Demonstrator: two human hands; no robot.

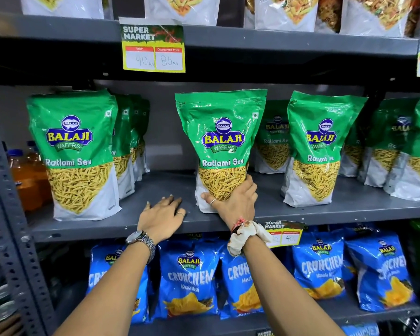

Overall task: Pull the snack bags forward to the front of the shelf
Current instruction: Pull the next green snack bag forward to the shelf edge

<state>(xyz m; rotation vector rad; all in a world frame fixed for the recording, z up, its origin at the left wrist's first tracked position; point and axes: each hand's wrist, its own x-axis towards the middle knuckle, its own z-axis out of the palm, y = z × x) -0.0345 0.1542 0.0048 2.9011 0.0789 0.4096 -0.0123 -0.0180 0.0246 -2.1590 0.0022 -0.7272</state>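
Note:
Green Balaji Ratlami Sev bags stand upright on the grey middle shelf [155,190]. My right hand [235,202] grips the lower part of the middle bag [222,141], thumb across its front. My left hand [161,214] rests flat on the bare shelf to that bag's left, fingers apart, holding nothing. A left bag [73,154] stands near the front edge with more bags [131,141] lined up behind it. A right bag [318,149] stands a little back from the edge, and further bags [274,139] sit deeper behind.
Blue Crunchem bags [189,277] fill the shelf below. A yellow price tag [153,48] hangs from the upper shelf edge, another tag [285,235] from the middle shelf edge. Orange drink bottles [27,180] stand at far left behind the perforated upright [7,214].

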